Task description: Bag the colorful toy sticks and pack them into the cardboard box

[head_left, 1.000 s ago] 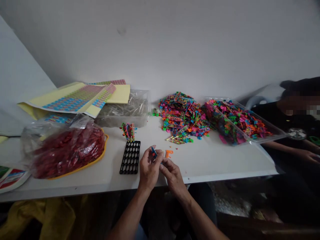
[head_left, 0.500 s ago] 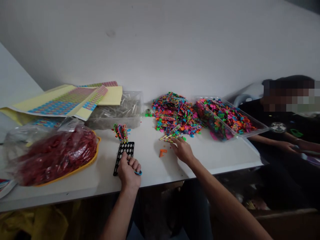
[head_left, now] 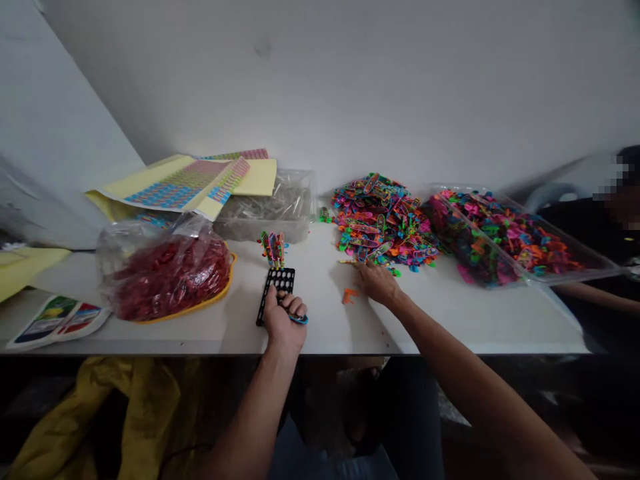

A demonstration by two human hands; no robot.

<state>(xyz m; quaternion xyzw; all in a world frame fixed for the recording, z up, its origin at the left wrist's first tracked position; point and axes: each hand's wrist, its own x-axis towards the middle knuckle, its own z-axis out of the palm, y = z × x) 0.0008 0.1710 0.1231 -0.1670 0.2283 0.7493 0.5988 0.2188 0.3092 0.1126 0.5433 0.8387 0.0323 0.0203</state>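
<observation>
My left hand (head_left: 284,321) rests on the near end of a black grid tray (head_left: 278,288), its fingers curled around a small blue plastic piece (head_left: 299,319). Several coloured pieces (head_left: 272,248) stand upright at the tray's far end. My right hand (head_left: 376,282) reaches forward to the near edge of a big heap of multicoloured plastic toy parts (head_left: 381,223), fingers bent down onto the pieces; what they hold, if anything, is hidden. An orange piece (head_left: 349,295) lies on the white table (head_left: 440,320) just left of that hand.
A clear bin of coloured parts (head_left: 505,240) stands at the right, where another person sits with an arm (head_left: 597,297) on the table. A bag of red pieces (head_left: 170,273) on a yellow tray, sticker sheets (head_left: 185,183) and a clear box (head_left: 273,210) lie left.
Both hands were together at the table's front with the blue piece. The right hand has since reached out to the coloured heap, and the left has settled on the black tray.
</observation>
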